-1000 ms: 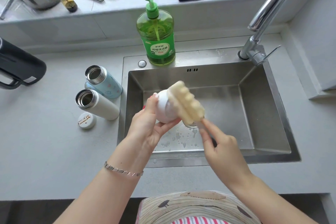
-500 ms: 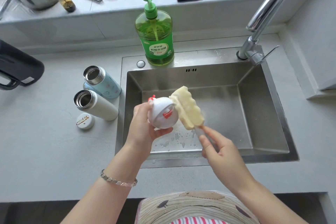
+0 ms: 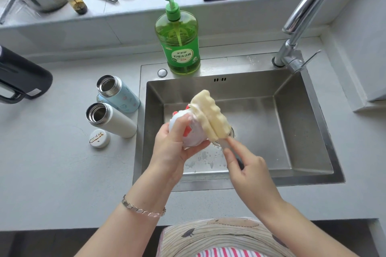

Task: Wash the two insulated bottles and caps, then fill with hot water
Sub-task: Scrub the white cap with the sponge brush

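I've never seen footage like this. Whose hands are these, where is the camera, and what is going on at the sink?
There is no machine here. These are a person's two bare hands, filmed by a wide-angle camera worn on their head and looking down. The left hand grips a red-trimmed white cap over the steel sink. The right hand pinches the handle of a yellow sponge brush, whose head is pressed against the cap. On the grey counter to the left are a blue bottle and a white bottle, both open, with a second cap beside them. A green soap dispenser stands behind the sink, with the tap at the right.
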Demonstrator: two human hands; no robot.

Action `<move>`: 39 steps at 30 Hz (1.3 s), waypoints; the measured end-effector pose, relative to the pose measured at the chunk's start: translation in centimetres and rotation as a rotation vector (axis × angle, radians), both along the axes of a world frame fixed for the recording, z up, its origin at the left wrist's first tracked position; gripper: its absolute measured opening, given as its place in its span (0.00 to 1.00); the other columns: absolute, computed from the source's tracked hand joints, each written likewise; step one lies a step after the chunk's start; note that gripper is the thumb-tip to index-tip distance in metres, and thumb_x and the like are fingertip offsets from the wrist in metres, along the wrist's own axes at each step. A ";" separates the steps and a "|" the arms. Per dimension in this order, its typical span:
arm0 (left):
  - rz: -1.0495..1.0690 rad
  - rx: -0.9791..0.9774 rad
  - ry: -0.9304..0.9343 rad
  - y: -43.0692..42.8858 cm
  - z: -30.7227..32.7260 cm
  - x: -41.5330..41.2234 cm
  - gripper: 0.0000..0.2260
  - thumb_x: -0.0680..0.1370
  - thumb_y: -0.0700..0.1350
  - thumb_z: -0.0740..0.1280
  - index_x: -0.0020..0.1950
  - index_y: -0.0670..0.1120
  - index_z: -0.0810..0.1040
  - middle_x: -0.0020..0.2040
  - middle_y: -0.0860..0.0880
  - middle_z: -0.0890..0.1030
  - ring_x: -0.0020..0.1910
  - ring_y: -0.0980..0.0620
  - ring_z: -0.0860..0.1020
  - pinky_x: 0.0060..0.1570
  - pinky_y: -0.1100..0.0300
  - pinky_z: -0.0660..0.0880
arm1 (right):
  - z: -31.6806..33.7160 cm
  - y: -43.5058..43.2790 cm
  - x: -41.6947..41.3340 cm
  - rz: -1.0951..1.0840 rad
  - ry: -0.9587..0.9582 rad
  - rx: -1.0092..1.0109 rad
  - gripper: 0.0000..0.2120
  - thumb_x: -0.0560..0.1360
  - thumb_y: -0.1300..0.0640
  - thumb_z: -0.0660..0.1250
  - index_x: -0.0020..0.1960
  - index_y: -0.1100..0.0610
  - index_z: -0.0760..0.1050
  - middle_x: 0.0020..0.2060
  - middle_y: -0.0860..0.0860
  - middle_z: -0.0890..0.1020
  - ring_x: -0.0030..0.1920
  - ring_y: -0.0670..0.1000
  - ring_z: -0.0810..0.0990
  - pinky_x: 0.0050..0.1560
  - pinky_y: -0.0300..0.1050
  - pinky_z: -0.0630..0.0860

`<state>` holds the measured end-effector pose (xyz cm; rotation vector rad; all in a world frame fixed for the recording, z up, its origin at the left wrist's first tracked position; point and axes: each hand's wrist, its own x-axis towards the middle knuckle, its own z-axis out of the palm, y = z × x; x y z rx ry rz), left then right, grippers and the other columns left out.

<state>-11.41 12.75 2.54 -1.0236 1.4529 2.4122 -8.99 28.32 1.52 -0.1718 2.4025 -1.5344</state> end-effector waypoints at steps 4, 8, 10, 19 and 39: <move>0.131 0.065 0.042 -1.2 0.3 -0.7 0.24 0.61 0.48 0.71 0.56 0.43 0.76 0.53 0.41 0.76 0.48 0.45 0.78 0.40 0.52 0.79 | -0.4 1.0 0.9 0.000 -0.092 0.006 0.20 0.79 0.58 0.59 0.57 0.31 0.66 0.22 0.46 0.61 0.25 0.45 0.58 0.29 0.37 0.56; 0.141 0.162 0.097 -1.5 0.6 -0.8 0.17 0.65 0.43 0.68 0.53 0.50 0.75 0.52 0.45 0.73 0.49 0.45 0.77 0.46 0.50 0.80 | -1.0 2.4 -0.3 -0.084 -0.183 0.000 0.16 0.79 0.56 0.60 0.59 0.36 0.69 0.25 0.51 0.65 0.27 0.48 0.62 0.30 0.38 0.60; 0.125 0.166 0.091 -1.5 0.8 -1.0 0.24 0.64 0.43 0.71 0.60 0.50 0.72 0.54 0.45 0.73 0.51 0.45 0.77 0.47 0.50 0.80 | -0.9 2.6 -0.4 -0.086 -0.213 -0.011 0.16 0.78 0.56 0.60 0.63 0.42 0.71 0.30 0.59 0.73 0.31 0.58 0.68 0.33 0.39 0.66; 0.130 0.052 -0.142 -2.0 0.4 -1.2 0.20 0.71 0.48 0.71 0.62 0.48 0.73 0.53 0.45 0.76 0.42 0.50 0.77 0.35 0.59 0.77 | -0.5 2.7 -0.4 -0.200 -0.390 -0.195 0.13 0.80 0.57 0.58 0.53 0.38 0.73 0.28 0.49 0.65 0.20 0.41 0.63 0.22 0.28 0.59; -0.265 -0.533 0.248 -1.3 -0.8 0.5 0.30 0.54 0.45 0.76 0.56 0.52 0.76 0.50 0.49 0.82 0.46 0.57 0.80 0.43 0.68 0.75 | 2.5 2.9 -1.6 0.105 -0.064 0.113 0.15 0.78 0.57 0.61 0.57 0.37 0.73 0.21 0.45 0.65 0.22 0.46 0.60 0.25 0.35 0.57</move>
